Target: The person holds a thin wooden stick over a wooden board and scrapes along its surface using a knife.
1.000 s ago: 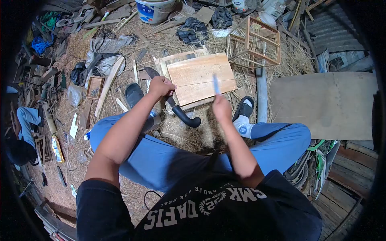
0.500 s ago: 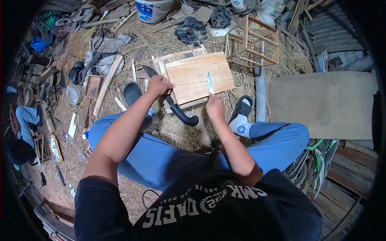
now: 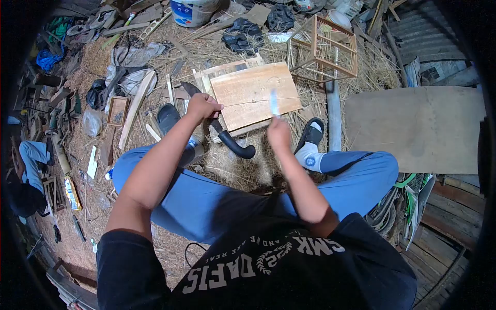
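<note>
My left hand [image 3: 204, 107] is closed in a pinch at the left edge of a pale wooden board [image 3: 248, 114]. From its fingertips a thin stick [image 3: 238, 103], little more than a dark line, runs across the board. My right hand [image 3: 279, 135] grips a small knife [image 3: 274, 103] at the board's near edge, its blade pointing away from me and smeared by motion. Beneath my left wrist lies a machete [image 3: 235, 145] with a curved black handle, its dark blade partly hidden by the hand.
A wooden cage frame [image 3: 315, 54] stands beyond the board's right corner. At right lies a large flat panel [image 3: 413, 132]. Straw, wood scraps and black plastic bags [image 3: 243, 37] cover the ground, with a white-and-blue bucket [image 3: 192, 11] behind. Another person's leg [image 3: 34, 160] shows at far left.
The knife and my right hand have shifted slightly right, and the blade is now blurred. My left hand keeps its pinch at almost the same place.
</note>
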`<control>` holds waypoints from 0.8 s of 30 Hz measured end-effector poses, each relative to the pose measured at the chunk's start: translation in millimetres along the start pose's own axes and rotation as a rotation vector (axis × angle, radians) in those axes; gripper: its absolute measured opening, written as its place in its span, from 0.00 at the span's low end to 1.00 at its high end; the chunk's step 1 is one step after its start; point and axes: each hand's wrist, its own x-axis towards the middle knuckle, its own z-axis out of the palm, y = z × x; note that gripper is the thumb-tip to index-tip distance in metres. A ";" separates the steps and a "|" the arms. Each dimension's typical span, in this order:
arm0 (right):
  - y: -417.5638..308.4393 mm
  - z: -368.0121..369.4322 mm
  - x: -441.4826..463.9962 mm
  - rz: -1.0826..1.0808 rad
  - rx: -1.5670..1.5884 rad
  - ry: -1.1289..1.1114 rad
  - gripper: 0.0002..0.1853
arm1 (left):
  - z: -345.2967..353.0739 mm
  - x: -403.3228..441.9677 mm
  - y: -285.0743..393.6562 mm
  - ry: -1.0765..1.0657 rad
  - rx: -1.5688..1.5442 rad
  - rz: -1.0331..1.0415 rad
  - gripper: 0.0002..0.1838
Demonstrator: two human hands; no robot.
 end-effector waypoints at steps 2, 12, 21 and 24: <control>-24.9 20.6 -18.0 0.041 0.051 -0.049 0.26 | 0.7 -5.4 9.9 0.013 0.061 0.011 0.14; -36.4 26.2 -26.9 -0.039 0.011 -0.106 0.24 | -1.8 2.0 5.2 -0.019 0.074 -0.028 0.13; -14.6 1.6 -11.3 0.006 0.032 -0.032 0.25 | -3.5 0.8 5.2 -0.081 -0.010 -0.045 0.12; -41.4 16.6 -35.7 -0.057 -0.108 -0.178 0.25 | -2.6 -0.7 7.1 -0.059 0.053 -0.063 0.12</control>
